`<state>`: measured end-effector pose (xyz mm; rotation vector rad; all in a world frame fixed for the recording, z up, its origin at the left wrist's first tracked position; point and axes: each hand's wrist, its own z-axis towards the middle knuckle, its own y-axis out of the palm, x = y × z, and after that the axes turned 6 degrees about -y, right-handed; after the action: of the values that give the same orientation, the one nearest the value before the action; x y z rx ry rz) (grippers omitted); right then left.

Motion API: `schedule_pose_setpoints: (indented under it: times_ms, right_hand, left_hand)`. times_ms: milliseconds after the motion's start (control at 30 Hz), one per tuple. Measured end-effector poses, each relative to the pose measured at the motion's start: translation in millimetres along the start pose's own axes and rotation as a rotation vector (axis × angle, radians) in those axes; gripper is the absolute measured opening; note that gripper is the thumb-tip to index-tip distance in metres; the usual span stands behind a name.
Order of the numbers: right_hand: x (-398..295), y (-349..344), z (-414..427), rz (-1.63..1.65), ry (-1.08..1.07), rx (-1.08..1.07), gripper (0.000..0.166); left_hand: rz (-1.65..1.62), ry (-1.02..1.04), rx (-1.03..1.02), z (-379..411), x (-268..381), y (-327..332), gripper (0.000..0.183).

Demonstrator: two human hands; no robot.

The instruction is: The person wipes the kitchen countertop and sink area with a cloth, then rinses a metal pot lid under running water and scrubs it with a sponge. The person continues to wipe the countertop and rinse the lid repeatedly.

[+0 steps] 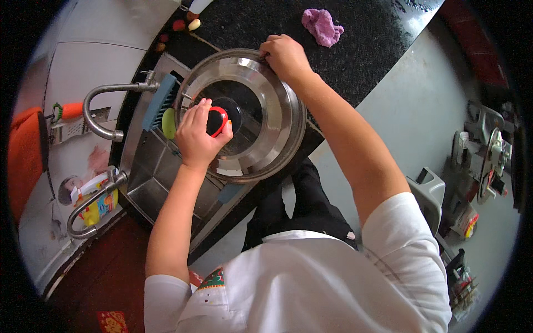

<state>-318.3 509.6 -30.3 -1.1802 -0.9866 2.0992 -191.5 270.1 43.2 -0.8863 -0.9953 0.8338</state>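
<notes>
In the head view a large round steel lid with a dark glass centre (pixel 270 125) lies partly over the sink (pixel 160 175) and partly over the black counter. My left hand (pixel 199 131) is closed around its black knob with a red ring (pixel 217 121). At the lid's far edge, my right hand (pixel 287 56) has its fingers curled at the rim; the fingertips are partly hidden. Whether a pan sits under the lid cannot be told. A blue brush (pixel 160 102) and a green round thing (pixel 168 123) are beside the lid's left edge.
A crumpled pink cloth (pixel 322 27) lies on the black counter (pixel 358 54). Curved steel taps (pixel 98 89) (pixel 77 212) stand along the sink's left side. Behind the lower tap is a yellow bottle (pixel 100 208). A grey plastic stool (pixel 427 197) is on the floor at the right.
</notes>
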Motion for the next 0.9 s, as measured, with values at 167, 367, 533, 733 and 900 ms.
schedule_pose_setpoints:
  times_ms: [167,367,533,733,900]
  right_hand:
    - [-18.1,-18.6,-60.1,-0.004,0.11,-0.032,0.008]
    - [-88.8,-55.4,-168.9,0.052,0.432,0.008,0.012]
    - [-89.5,-57.6,-174.9,0.179,0.427,0.063,0.007]
    - [-17.4,-40.0,-69.9,-0.085,0.163,-0.048,0.007]
    - [-3.5,-12.2,-39.9,-0.031,0.051,0.055,0.006]
  left_hand:
    - [0.01,0.031,-0.054,-5.3,-18.4,-9.8,0.052]
    - [0.278,0.124,0.024,-0.6,6.5,-26.9,0.075]
    - [-0.063,-0.396,0.213,-33.9,29.4,23.5,0.098]
    - [-0.035,-0.379,0.216,-36.2,19.2,30.1,0.095]
    - [-0.08,-0.359,0.228,-29.5,26.1,31.4,0.087]
